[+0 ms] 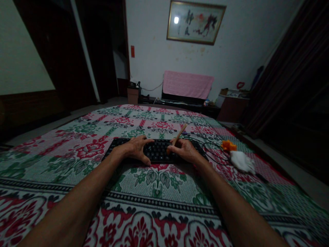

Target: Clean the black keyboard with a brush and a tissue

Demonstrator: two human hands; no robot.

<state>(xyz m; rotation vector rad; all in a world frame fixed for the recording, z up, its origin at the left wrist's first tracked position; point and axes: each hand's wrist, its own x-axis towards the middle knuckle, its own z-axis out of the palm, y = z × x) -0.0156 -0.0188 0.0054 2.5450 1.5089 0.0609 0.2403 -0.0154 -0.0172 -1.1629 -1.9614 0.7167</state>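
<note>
A black keyboard (159, 150) lies flat on the patterned bed cover. My left hand (136, 148) rests on its left part, thumb and index finger spread apart, the other fingers partly out of sight. Over the right half of the keys, my right hand (184, 150) is closed around a thin, light-brown wooden stick-like tool (180, 133). That tool slants up and away from the fingers; its working end is down by the keys and too dark to make out.
A dark cable (214, 151) loops on the cover right of the keyboard. Beside it are an orange object (229, 145) and a white cloth-like bundle (242, 162). Beyond the cover's far edge stands a low cabinet with a pink towel (187, 84) draped over a dark object.
</note>
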